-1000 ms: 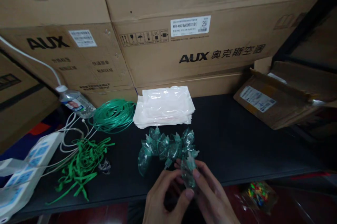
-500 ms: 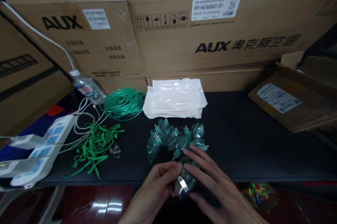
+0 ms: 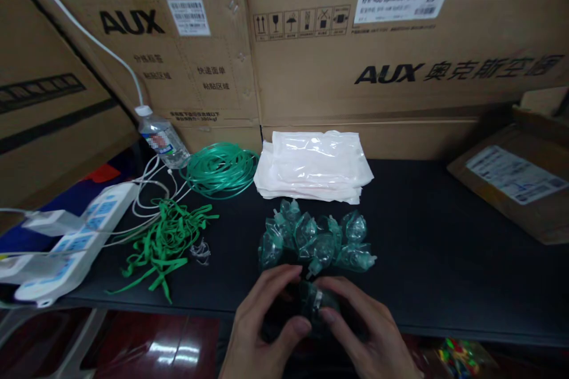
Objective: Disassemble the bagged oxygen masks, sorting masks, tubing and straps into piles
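Note:
A translucent green oxygen mask (image 3: 311,302) with a shiny metal nose strip is held at the table's front edge. My right hand (image 3: 355,319) grips it, thumb on the near side and fingers over the top. Just left of the mask, my left hand (image 3: 271,319) curves with thumb and fingers apart, and I see nothing between them. Beyond my hands lies a cluster of similar green masks (image 3: 320,248) on the black table (image 3: 422,266).
White sealed packets (image 3: 315,159) are stacked behind the masks. To the left are coiled green tubing (image 3: 222,168), tangled green straps (image 3: 171,242), clear bits (image 3: 201,251), a power strip (image 3: 84,231) and a plastic bottle (image 3: 162,139). Cardboard boxes (image 3: 306,82) wall the back; another carton (image 3: 511,171) stands right.
My left hand has let go of the mask and spread its fingers. My right hand has closed round the mask, turning it. The view has shifted left.

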